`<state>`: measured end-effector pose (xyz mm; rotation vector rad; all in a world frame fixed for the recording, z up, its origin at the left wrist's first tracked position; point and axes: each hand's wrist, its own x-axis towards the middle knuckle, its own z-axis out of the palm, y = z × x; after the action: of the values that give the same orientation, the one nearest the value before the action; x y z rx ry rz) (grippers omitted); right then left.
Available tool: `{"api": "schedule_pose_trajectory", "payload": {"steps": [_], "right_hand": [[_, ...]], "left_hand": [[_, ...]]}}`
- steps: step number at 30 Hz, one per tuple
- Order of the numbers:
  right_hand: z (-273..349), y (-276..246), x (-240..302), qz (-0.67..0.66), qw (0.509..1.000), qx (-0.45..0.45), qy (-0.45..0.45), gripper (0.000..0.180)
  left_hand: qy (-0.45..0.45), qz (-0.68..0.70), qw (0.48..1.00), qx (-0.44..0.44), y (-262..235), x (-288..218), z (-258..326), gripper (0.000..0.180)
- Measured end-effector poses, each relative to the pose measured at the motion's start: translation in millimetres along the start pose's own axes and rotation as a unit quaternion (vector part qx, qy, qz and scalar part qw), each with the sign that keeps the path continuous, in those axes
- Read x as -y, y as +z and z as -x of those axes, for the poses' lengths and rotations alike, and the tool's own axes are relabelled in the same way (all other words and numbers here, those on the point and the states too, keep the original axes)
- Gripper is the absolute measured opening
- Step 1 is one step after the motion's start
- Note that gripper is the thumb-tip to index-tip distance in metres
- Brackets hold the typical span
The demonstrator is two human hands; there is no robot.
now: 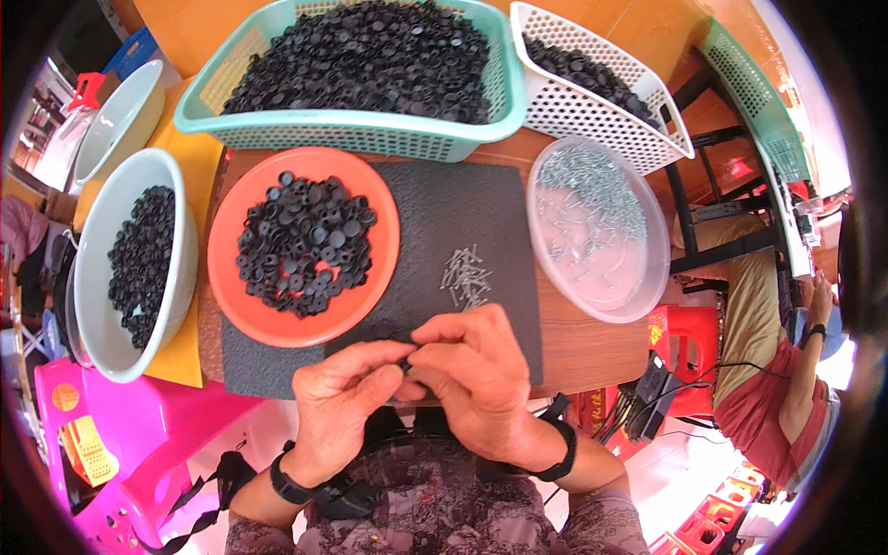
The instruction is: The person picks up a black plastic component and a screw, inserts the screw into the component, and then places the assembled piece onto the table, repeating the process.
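My left hand [335, 407] and my right hand [481, 384] meet at the table's near edge. Their fingertips pinch a small black part [404, 366] between them, mostly hidden by the fingers. Just beyond lies a dark rubber mat [425, 208], with a loose heap of thin metal screws [466, 276] on it. An orange bowl [225, 268] full of small round black plastic caps [310, 236] stands to the left, partly on the mat. On the right, a clear plastic tub [592, 301] holds many silvery screws [592, 190].
At the back stand a green basket [370, 129] and a white basket [592, 116], both with black parts. A pale basin [180, 277] of black parts is at left, above a pink chair [139, 425]. Another person [772, 398] sits at far right near red stools [694, 338].
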<state>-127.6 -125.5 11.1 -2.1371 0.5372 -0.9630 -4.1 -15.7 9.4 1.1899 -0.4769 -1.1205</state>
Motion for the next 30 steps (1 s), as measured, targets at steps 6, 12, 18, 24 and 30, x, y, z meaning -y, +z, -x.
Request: {"api": "schedule_pose_trajectory", "payload": {"steps": [6,12,18,24,30], "right_hand": [[4,-4,-2,-0.004,1.0,0.028,-0.006,0.024],[4,-17,-8,0.003,0.998,0.067,-0.009,0.023],[-21,-49,-41,0.112,0.991,-0.004,0.068,0.022],[-26,-49,-49,0.151,0.988,0.038,0.0,0.02],[-16,-45,-44,0.139,0.983,0.119,-0.029,0.023]], "left_hand": [[-0.056,-0.016,0.997,0.053,-9,-9,-3,0.023],[-0.097,-0.015,0.991,0.086,-17,-7,-4,0.031],[-0.052,0.035,0.996,0.065,-20,2,-6,0.03],[-0.046,0.143,0.984,0.097,-26,5,-8,0.022],[-0.066,0.183,0.977,0.084,-27,7,-9,0.02]]}}
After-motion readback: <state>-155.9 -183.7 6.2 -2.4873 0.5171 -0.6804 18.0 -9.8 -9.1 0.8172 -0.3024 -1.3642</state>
